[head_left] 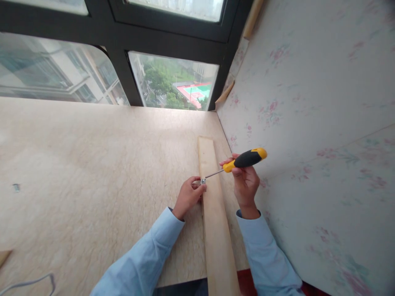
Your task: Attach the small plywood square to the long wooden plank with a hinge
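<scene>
A long wooden board (pixel 215 222) lies on the marble-patterned surface, its near end reaching past the front edge. At the board's left edge, my left hand (pixel 190 195) pinches a small shiny metal bracket (pixel 203 181) between thumb and fingers. My right hand (pixel 245 181) is wrapped around the yellow and black handle of a screwdriver (pixel 248 158). The screwdriver's shaft slants down to the left over the board, with its tip at the bracket. Whether a screw sits under the tip is too small to tell.
Another small metal piece (pixel 16 188) lies far left on the marble-patterned surface (pixel 108 176). A grey cable (pixel 33 282) and a wooden corner (pixel 4 257) show at the lower left. A wall with floral paper (pixel 311 123) stands close on the right; dark-framed windows (pixel 173 33) rise behind.
</scene>
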`<state>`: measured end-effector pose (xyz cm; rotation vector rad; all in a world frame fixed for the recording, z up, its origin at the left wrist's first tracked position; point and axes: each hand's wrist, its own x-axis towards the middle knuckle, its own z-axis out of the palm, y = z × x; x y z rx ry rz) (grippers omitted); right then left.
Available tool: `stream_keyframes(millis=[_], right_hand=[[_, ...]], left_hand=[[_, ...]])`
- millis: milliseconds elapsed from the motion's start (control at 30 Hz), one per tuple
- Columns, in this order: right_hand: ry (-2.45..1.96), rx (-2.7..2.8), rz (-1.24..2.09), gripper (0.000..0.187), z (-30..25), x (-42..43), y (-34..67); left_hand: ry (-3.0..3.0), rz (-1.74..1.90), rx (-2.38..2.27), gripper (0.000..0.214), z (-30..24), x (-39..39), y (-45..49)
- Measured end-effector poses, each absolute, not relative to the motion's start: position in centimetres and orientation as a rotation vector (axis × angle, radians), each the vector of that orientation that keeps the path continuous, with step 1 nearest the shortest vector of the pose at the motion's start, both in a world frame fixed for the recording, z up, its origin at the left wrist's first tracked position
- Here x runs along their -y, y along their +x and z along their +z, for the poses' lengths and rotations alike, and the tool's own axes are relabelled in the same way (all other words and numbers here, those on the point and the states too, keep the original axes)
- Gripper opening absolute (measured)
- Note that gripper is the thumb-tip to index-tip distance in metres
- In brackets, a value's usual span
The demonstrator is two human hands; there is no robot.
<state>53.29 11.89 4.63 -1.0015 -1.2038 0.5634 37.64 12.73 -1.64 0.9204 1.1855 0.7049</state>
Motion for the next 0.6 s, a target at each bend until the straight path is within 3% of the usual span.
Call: stream_keyframes(millis=[600], right_hand=[[-1.025,1.216,0.613,0.027,3.56,-12.16,53.45]], left_hand=[[0.948,0.697,-1.225,0.037,-0.96,-12.61,37.81]])
